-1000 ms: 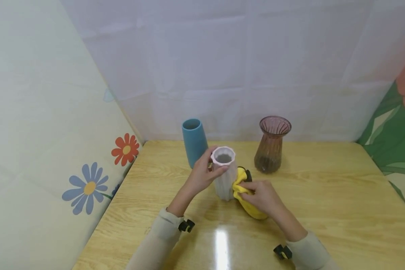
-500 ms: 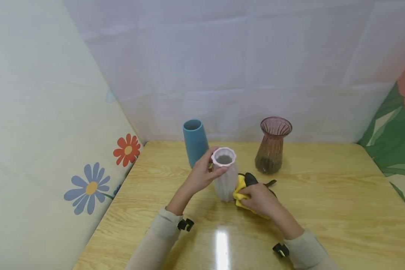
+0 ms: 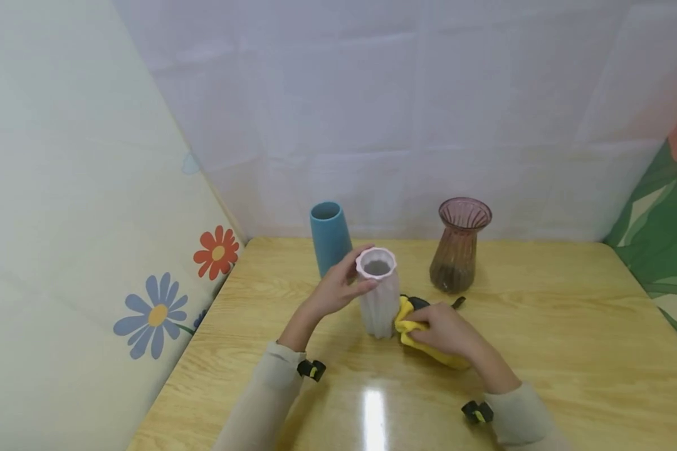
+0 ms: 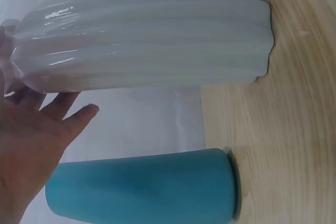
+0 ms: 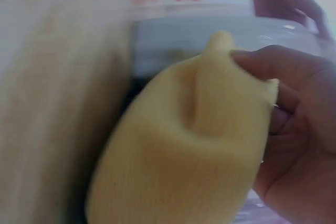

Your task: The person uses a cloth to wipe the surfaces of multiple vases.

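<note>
A white ribbed vase (image 3: 380,313) with a scalloped pinkish rim stands upright on the wooden table. My left hand (image 3: 334,289) grips it just below the rim, thumb on the near side and fingers around the back. In the left wrist view the base of the vase (image 4: 157,38) meets the tabletop. My right hand (image 3: 448,331) pinches a yellow cloth (image 3: 439,357) with black parts, bunched at the vase's lower right side. Seen from the right wrist, a broad fold of the cloth (image 5: 173,166) hangs from thumb and fingers, covering part of the vase.
Behind and left of the white vase stands a blue vase (image 3: 330,241). A purple-brown glass vase (image 3: 454,257) with a flared mouth is at the back right. A pale curtain (image 3: 327,113) hangs behind the table (image 3: 553,326), and flower-printed sheets flank it.
The right hand has shifted slightly down, then a little right, and the cloth has changed shape, its black parts showing differently. The left hand keeps its hold on the white vase. The head view has shifted slightly.
</note>
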A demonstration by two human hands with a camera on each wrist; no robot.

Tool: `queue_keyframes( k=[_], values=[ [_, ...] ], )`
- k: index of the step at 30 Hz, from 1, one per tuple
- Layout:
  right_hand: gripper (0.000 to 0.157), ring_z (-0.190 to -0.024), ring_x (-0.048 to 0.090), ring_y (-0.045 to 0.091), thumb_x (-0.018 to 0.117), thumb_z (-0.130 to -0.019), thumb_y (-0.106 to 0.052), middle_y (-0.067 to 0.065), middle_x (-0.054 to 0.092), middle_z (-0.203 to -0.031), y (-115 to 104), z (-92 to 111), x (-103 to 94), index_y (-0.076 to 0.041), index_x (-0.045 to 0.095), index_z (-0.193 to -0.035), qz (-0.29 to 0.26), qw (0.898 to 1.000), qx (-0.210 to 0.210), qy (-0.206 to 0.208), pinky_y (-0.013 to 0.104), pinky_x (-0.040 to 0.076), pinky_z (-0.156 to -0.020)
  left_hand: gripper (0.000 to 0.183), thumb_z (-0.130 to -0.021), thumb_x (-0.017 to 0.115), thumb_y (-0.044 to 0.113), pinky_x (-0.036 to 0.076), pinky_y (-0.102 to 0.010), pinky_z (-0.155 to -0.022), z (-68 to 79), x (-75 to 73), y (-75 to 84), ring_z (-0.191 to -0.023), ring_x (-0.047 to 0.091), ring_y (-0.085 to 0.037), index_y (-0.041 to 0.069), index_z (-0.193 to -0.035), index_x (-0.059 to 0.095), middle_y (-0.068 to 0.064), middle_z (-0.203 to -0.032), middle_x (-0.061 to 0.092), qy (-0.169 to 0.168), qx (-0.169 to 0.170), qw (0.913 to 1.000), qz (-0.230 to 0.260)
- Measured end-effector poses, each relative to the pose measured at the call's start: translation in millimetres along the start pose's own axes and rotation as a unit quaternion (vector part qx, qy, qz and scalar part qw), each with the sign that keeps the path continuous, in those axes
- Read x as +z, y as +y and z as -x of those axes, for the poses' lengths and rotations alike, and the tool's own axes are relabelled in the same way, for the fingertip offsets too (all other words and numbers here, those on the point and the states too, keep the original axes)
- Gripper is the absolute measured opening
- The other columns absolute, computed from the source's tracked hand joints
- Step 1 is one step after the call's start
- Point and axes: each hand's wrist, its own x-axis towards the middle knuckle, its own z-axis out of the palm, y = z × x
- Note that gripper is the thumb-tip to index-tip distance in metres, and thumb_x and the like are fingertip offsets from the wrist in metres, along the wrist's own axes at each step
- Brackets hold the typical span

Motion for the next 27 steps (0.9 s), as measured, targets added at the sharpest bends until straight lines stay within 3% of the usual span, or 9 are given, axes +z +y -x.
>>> queue_keyframes(
  k=[5, 10, 14, 17, 22, 27],
  values=[
    [0.021, -0.076, 0.062, 0.008, 0.077, -0.090, -0.018, 0.004, 0.077, -0.096, -8.7, 10.0, -24.5, -0.009, 0.079, -0.109, -0.054, 0.993, 0.025, 0.105, 0.024, 0.054, -0.065, 0.084, -0.092, 0.077, 0.026, 0.037, -0.052, -0.115, 3.2, -2.8, 4.2, -0.140, 0.045, -0.034, 0.004, -0.157, 0.029, -0.017, -0.150, 0.048, 0.005, -0.006, 0.9999, 0.014],
    [0.032, -0.078, 0.068, 0.013, 0.079, -0.090, -0.020, 0.015, 0.076, -0.105, -24.8, 12.4, -38.5, -0.004, 0.075, -0.117, -0.138, 0.965, 0.068, 0.211, 0.025, 0.058, -0.063, 0.089, -0.085, 0.083, 0.017, 0.035, -0.055, -0.116, 6.4, 4.7, 17.4, -0.138, 0.046, -0.035, -0.001, -0.155, 0.030, -0.019, -0.148, 0.049, 0.046, -0.010, 0.9989, 0.003],
    [0.033, -0.084, 0.071, 0.013, 0.079, -0.090, -0.020, 0.017, 0.075, -0.111, -34.3, 7.3, -37.7, -0.005, 0.075, -0.119, -0.175, 0.945, 0.064, 0.269, 0.025, 0.060, -0.067, 0.087, -0.084, 0.083, 0.010, 0.036, -0.053, -0.116, 6.1, 13.9, 22.4, -0.137, 0.047, -0.036, -0.005, -0.153, 0.031, -0.024, -0.148, 0.046, 0.091, -0.025, 0.9955, -0.004],
    [0.031, -0.089, 0.071, 0.011, 0.080, -0.089, -0.018, 0.013, 0.075, -0.113, -37.0, 1.1, -31.3, -0.007, 0.075, -0.118, -0.179, 0.938, 0.035, 0.294, 0.023, 0.060, -0.070, 0.084, -0.083, 0.083, 0.007, 0.037, -0.052, -0.115, 5.7, 17.4, 24.4, -0.136, 0.048, -0.037, -0.006, -0.151, 0.034, -0.024, -0.147, 0.045, 0.117, -0.041, 0.9923, -0.008],
    [0.029, -0.093, 0.071, 0.012, 0.079, -0.088, -0.010, 0.009, 0.076, -0.111, -37.8, -8.0, -21.3, -0.007, 0.076, -0.117, -0.175, 0.934, -0.022, 0.312, 0.023, 0.060, -0.075, 0.079, -0.084, 0.084, 0.013, 0.042, -0.052, -0.111, 4.8, 20.7, 26.7, -0.128, 0.053, -0.033, -0.003, -0.147, 0.040, -0.019, -0.139, 0.051, 0.120, -0.050, 0.9914, -0.017],
    [0.029, -0.095, 0.073, 0.020, 0.078, -0.089, -0.012, 0.010, 0.076, -0.112, -41.5, -12.3, -19.5, -0.007, 0.075, -0.118, -0.180, 0.936, -0.024, 0.302, 0.025, 0.060, -0.078, 0.077, -0.084, 0.085, 0.016, 0.047, -0.050, -0.106, 3.7, 23.0, 28.8, -0.123, 0.056, -0.030, 0.000, -0.146, 0.042, -0.016, -0.134, 0.056, 0.130, -0.069, 0.9888, -0.025]
  ],
)
